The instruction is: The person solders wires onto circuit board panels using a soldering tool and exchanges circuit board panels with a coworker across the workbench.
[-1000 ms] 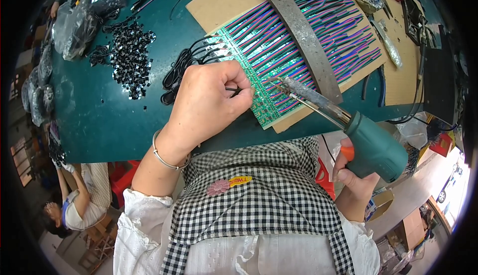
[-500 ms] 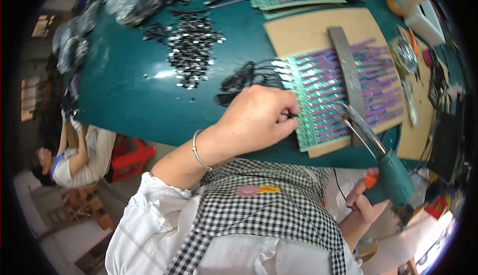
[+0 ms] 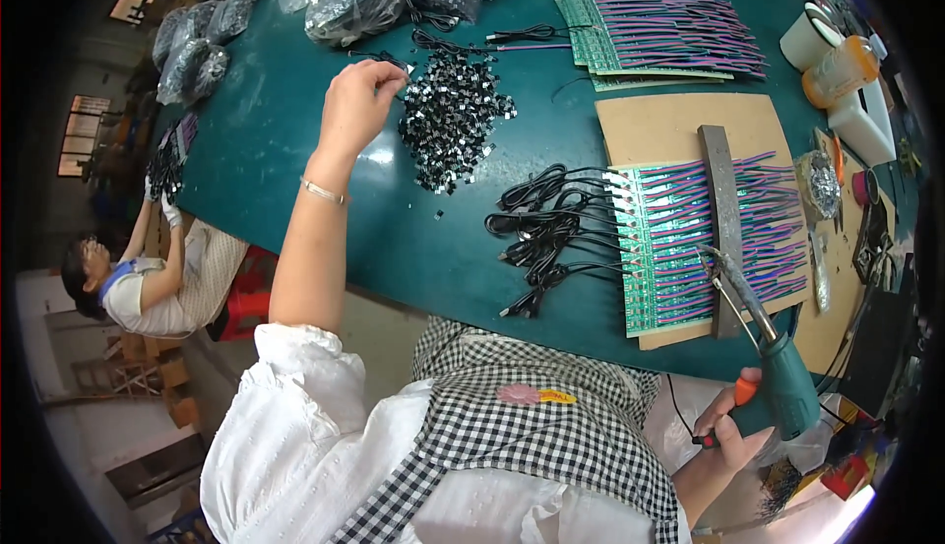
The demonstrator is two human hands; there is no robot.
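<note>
My left hand [image 3: 356,109] is at the left edge of a heap of small black-and-silver connectors [image 3: 453,116]. Its thumb and fingers are pinched together beside a thin black cable [image 3: 379,56]; what sits between the fingertips is too small to tell. At the lower right my right hand [image 3: 726,431] grips a soldering gun [image 3: 787,382] with a green handle and orange trigger. The gun's tip lies over a green circuit board panel [image 3: 645,322] carrying rows of purple wires. Black cables [image 3: 541,224] fan out from the panel's left edge.
A grey bar [image 3: 724,209] lies across the wires, with a cardboard sheet [image 3: 689,121] underneath. Another wired panel [image 3: 596,37] is behind it. Plastic bags [image 3: 359,2] are at the back. Bottles and a solder spool [image 3: 864,188] stand right. A person [image 3: 148,288] works at far left.
My left hand has left the circuit board panel and moved left and away to the connector heap. Black cables now show beside the panel. My right hand still holds the soldering gun.
</note>
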